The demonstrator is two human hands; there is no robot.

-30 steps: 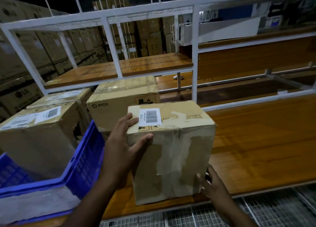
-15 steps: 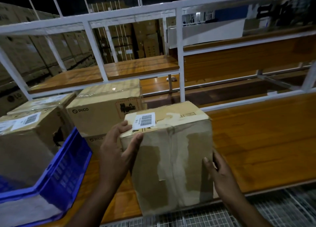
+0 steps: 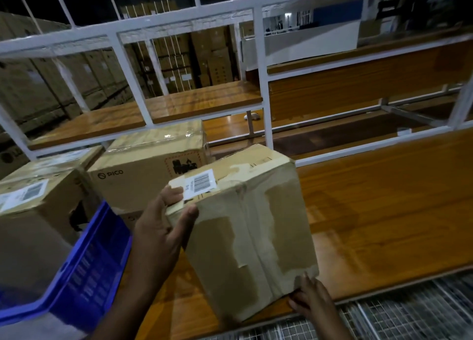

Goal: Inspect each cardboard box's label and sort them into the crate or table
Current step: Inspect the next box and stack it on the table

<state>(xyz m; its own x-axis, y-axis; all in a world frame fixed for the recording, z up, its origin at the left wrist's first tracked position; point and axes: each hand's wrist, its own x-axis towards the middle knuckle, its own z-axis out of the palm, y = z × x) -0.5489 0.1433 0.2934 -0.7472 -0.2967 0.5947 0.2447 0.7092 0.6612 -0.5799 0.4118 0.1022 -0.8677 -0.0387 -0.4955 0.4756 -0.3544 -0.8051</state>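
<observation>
Head view: the left hand (image 3: pixel 163 227) grips the taped brown cardboard box (image 3: pixel 245 227) at its top corner, the right hand (image 3: pixel 311 300) holds its bottom corner, above the wooden table (image 3: pixel 384 211). Tip it gently so the white label (image 3: pixel 199 182) faces up.

Tilted cardboard box (image 3: pixel 245 227) between left hand (image 3: pixel 163 227) and right hand (image 3: pixel 311 297) over wooden table (image 3: pixel 384 211), beside blue crate (image 3: pixel 87 270).

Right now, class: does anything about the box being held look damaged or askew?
Yes. The taped box is tilted, held by the left hand at its top corner and the right hand at its bottom corner. Its front shows patches of torn, peeling tape. The barcode label sits crooked.
</observation>
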